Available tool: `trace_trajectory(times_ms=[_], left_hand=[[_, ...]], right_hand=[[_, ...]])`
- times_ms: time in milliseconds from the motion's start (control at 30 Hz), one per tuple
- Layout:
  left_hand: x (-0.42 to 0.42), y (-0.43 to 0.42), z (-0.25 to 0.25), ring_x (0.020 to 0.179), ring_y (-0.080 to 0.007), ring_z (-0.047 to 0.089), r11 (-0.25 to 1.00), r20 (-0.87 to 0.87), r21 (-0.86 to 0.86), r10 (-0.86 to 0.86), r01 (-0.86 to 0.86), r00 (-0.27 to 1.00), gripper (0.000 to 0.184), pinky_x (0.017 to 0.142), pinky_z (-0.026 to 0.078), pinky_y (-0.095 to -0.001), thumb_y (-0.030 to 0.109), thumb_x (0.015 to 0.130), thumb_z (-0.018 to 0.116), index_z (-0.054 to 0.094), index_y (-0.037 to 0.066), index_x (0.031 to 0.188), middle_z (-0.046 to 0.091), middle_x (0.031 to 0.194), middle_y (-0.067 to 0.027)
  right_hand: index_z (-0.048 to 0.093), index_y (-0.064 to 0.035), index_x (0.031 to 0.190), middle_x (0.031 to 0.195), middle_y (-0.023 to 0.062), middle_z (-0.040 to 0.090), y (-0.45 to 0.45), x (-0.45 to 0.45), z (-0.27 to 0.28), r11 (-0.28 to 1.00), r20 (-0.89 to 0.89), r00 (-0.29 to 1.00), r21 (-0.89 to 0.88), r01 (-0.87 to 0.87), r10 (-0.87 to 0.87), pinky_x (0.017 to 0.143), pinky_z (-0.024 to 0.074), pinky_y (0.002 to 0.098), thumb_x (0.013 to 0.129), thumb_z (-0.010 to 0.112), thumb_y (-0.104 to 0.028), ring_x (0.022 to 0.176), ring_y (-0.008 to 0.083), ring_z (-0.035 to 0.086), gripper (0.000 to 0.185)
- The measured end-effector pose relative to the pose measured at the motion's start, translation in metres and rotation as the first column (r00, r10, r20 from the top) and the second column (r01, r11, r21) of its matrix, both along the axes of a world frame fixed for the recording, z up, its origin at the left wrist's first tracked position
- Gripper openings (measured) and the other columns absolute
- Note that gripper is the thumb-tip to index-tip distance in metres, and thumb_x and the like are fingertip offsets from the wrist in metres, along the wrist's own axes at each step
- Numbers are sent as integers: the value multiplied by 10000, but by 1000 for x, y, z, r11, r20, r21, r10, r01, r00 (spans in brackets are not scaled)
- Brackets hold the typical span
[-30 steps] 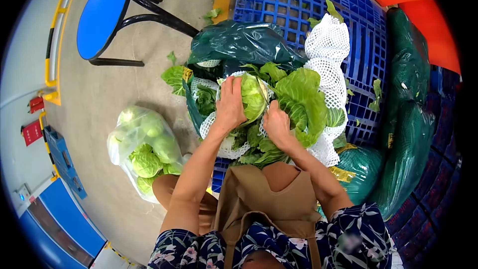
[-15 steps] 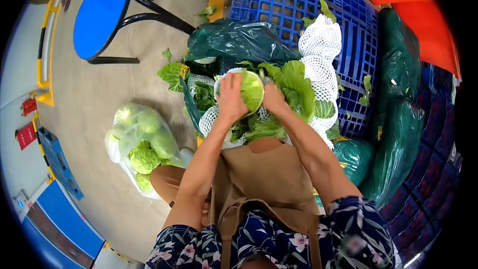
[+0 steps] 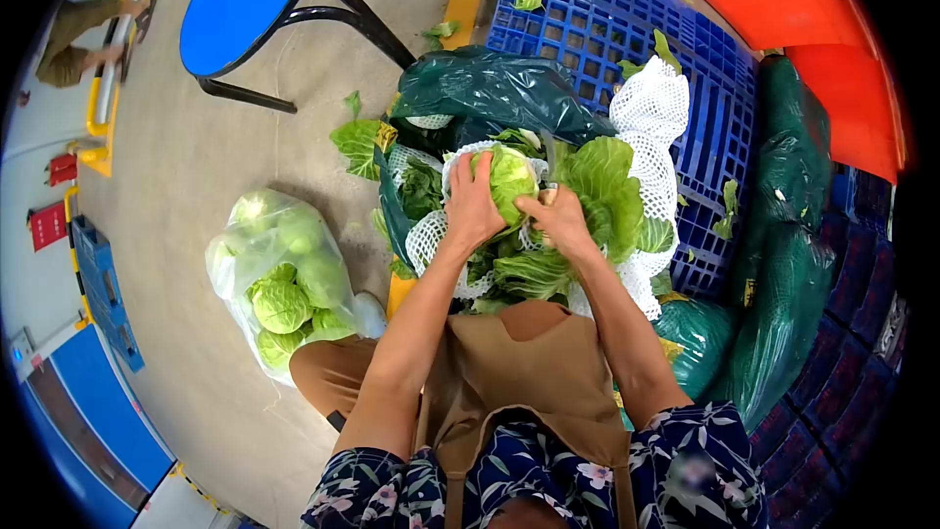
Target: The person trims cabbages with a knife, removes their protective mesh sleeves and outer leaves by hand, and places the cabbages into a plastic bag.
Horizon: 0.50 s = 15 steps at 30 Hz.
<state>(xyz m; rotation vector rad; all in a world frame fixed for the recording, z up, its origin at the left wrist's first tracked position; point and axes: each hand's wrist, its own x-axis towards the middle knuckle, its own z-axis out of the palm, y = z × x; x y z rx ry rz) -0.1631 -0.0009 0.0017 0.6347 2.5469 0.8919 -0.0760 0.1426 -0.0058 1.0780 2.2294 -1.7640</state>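
Observation:
My left hand [image 3: 474, 204] is wrapped round the side of a pale green cabbage [image 3: 513, 182], in front of me. A white foam net [image 3: 453, 168] shows around the cabbage's far left side. My right hand [image 3: 560, 218] is closed on a knife [image 3: 549, 159] close to the cabbage's right side; the narrow grey blade points away from me and the handle is mostly hidden. Loose outer cabbage leaves [image 3: 599, 179] lie beyond and below this hand. Underneath is an open dark green plastic bag [image 3: 490, 83] with leaves and netting in it.
A clear bag of cabbages [image 3: 284, 284] sits on the floor at left, with a blue stool [image 3: 250, 5] behind. A blue pallet [image 3: 627, 20] lies ahead, white foam nets [image 3: 650, 103] on its near edge. Full green bags [image 3: 783, 304] line the right. A person's legs [image 3: 78, 44] show far left.
My right hand has turned so its thumb comes nearer the cabbage, and the knife blade shows more clearly. The whole view has shifted a little; a person's legs show more at upper left.

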Motion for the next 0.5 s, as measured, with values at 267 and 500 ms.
trace_trajectory(times_ms=[267, 500], left_hand=[[-8, -11, -10, 1272, -422, 335, 991, -20, 56, -125, 126, 992, 835, 1007, 375, -479, 207, 620, 788, 383, 68, 1338, 348, 1370, -197], [-23, -18, -18, 1274, -394, 361, 972, -18, 110, -207, 208, 978, 998, 1063, 330, -426, 302, 488, 821, 382, 25, 1340, 390, 1349, -210]], right_hand=[[595, 18, 801, 665, 56, 595, 6, -3, 25, 855, 113, 989, -500, 138, -93, 456, 466, 274, 724, 744, -42, 513, 146, 550, 179], [593, -12, 880, 711, 46, 591, 12, 0, -11, 907, 73, 997, -419, 33, -3, 478, 458, 298, 695, 690, 2, 581, 140, 554, 210]])
